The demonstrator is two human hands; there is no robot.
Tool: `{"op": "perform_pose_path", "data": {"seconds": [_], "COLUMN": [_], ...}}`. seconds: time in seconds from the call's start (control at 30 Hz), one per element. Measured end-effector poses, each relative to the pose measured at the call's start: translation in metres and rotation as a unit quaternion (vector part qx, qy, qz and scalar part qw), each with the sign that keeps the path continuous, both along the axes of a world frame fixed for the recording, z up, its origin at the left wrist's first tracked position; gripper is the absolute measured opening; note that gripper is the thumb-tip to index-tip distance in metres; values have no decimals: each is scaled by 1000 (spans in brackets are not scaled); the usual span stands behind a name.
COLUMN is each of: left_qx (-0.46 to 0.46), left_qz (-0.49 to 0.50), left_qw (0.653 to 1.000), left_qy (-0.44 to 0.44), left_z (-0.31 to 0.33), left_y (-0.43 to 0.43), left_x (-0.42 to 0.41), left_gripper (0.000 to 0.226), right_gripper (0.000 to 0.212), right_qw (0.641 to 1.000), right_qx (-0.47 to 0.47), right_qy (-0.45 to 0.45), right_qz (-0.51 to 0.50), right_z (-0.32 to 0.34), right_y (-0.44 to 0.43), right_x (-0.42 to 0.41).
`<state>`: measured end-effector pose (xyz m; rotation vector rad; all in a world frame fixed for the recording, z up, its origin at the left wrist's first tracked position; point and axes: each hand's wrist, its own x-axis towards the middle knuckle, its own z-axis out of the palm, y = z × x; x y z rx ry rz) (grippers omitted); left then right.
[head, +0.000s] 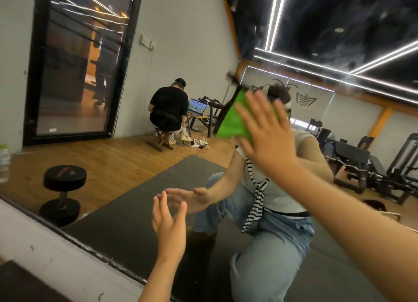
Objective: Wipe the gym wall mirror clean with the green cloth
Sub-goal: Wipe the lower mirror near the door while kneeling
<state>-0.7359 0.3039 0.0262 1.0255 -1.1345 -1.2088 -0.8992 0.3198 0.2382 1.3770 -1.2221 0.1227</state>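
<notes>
Wiping is under way: right hand (pixel 264 129), fingers spread flat, is pressing cloth (pixel 234 123) against mirror (pixel 113 161). Left hand (pixel 169 222) is hovering open, holding nothing. Next stroke is likely calling for even pressure.

The mirror (pixel 185 52) is smooth, glossy glass. Against the mirror, the green cloth (pixel 233 123) looks like soft, matt fabric. Below the mirror, the white wall (pixel 45 245) is matt, scuffed paint. In the mirror, the wood floor (pixel 117 163) shows a slight sheen.
</notes>
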Motion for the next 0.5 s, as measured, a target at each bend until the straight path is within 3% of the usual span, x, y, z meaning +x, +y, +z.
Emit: {"op": "perform_pose_path", "data": {"seconds": [0.13,0.23,0.33,0.5], "left_qx": [-24,-15,-16,-31], "left_qz": [25,65,36,-42], "left_qw": [999,997,999,996], "left_qy": [-36,-30,-28,-74], "left_z": [-13,-13,-14,-25], "left_y": [-2,-6,-14,-23], "left_x": [6,10,12,20], "left_gripper": [59,59,59,59], "right_gripper": [66,63,64,66], "right_qw": [986,994,999,964], "right_qx": [114,55,17,204], "right_qy": [124,94,34,171], "right_qz": [12,14,12,-4], "right_z": [-60,-45,-57,-163], "right_y": [22,14,1,26], "right_x": [-18,-11,4,-19]}}
